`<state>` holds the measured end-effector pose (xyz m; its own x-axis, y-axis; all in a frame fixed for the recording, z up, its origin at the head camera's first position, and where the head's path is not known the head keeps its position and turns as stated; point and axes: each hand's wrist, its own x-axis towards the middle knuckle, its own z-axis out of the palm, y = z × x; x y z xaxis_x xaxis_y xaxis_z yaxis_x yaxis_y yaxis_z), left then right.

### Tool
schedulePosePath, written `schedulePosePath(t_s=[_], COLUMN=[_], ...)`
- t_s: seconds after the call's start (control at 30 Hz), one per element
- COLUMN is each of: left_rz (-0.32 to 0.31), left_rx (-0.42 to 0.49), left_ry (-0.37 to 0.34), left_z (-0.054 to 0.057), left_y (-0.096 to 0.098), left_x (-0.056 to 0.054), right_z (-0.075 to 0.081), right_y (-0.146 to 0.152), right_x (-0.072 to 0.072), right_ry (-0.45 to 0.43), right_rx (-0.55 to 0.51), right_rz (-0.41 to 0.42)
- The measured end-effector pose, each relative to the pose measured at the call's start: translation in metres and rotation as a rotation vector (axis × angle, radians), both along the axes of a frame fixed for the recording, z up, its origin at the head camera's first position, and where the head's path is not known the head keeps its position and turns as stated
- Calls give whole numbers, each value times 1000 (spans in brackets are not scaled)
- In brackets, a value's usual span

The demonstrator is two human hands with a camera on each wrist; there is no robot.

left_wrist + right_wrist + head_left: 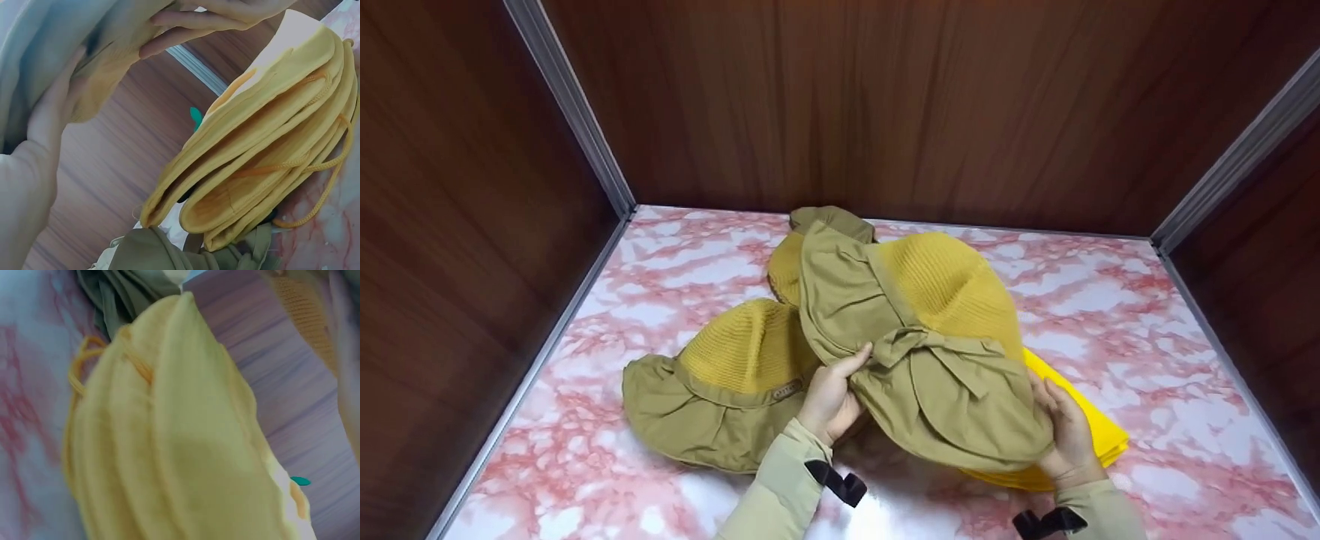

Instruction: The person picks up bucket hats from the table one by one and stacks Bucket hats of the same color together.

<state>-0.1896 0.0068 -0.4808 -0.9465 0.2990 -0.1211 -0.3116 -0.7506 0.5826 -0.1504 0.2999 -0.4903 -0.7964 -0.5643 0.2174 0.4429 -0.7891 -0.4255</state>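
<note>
Both hands hold up a sun hat (952,292) with a ribbed yellow crown and a wide olive brim with a bow. My left hand (836,394) grips the brim at its left, thumb on top and fingers underneath. At the brim's right edge, my right hand (1069,431) holds the cloth, with part of that hand hidden. In the left wrist view, the fingers of the right hand (208,22) lie along the hat. Below and behind the held hat is a folded yellow cloth stack (1091,420); the left wrist view shows orange cords (332,191) on it.
A second hat (742,352) of the same kind, with a small label on its band, lies at the left, partly covered by the held one. Another hat (832,220) lies behind. Dark wood-look panels (855,112) enclose the marbled pink and white table (660,247).
</note>
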Motion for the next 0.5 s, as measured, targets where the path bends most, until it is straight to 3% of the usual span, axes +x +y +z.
schedulePosePath(t_s=[0.17, 0.3, 0.5], left_rz=[61, 68, 72], left_rx=[-8, -6, -19], left_ry=[7, 29, 11], left_z=[-2, -3, -5], left_y=[-1, -1, -2], left_x=[1, 2, 3], right_z=[-3, -2, -3], right_y=[-8, -13, -18], right_x=[2, 3, 0], right_ry=[-77, -142, -159], right_rx=[-166, -191, -259], right_rz=[-28, -102, -125])
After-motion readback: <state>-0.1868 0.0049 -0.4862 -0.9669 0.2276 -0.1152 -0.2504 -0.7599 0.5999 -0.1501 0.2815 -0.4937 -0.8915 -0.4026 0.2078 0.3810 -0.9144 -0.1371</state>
